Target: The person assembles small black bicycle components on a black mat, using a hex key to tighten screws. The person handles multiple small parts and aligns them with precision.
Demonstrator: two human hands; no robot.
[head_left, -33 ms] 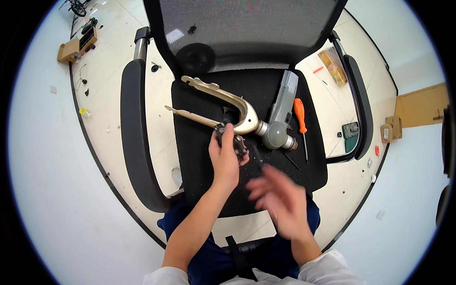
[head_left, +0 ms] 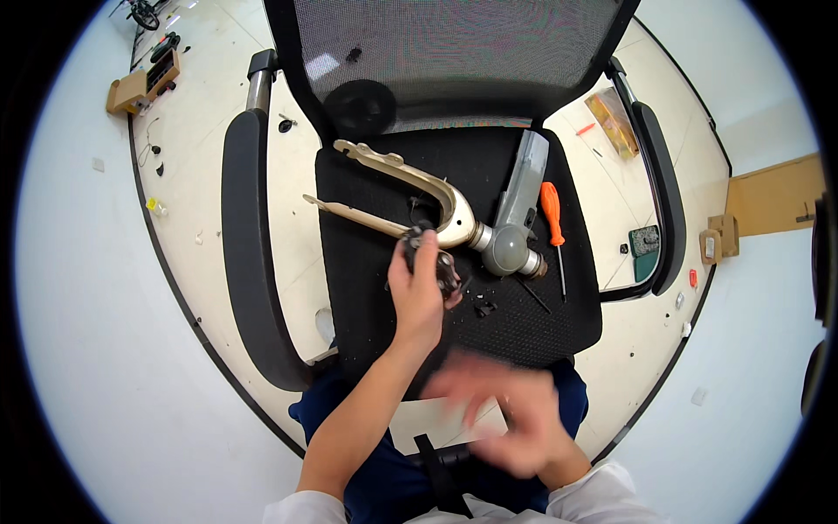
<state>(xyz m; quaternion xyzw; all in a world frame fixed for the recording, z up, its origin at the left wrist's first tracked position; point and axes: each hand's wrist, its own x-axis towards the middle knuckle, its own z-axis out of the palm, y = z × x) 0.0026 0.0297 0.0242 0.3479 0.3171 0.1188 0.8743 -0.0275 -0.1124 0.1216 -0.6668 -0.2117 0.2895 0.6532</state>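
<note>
My left hand (head_left: 417, 301) is closed round a dark mechanical part (head_left: 448, 276) with several round bits on it, held over the black chair seat (head_left: 532, 336). My right hand (head_left: 515, 406) is blurred near the seat's front edge, its fingers stretched and the thumb apart, with nothing seen in it. Beyond the left hand lies a cream bicycle fork (head_left: 397, 166), its end fitted in a grey tubular joint (head_left: 519, 196). An orange-handled screwdriver (head_left: 550, 210) rests to the right of that. Small black fragments (head_left: 485, 307) and a thin black rod (head_left: 535, 297) lie on the seat.
Padded armrests (head_left: 244, 227) flank the seat, and a mesh backrest (head_left: 454, 65) rises behind it. On the tiled floor are an open cardboard box (head_left: 131, 92) at far left, a yellow package (head_left: 613, 122) and a green box (head_left: 644, 262) at right.
My right hand has swung down and toward me, away from the small black fragments, which now show fully. My left hand has shifted slightly with the dark part still in it.
</note>
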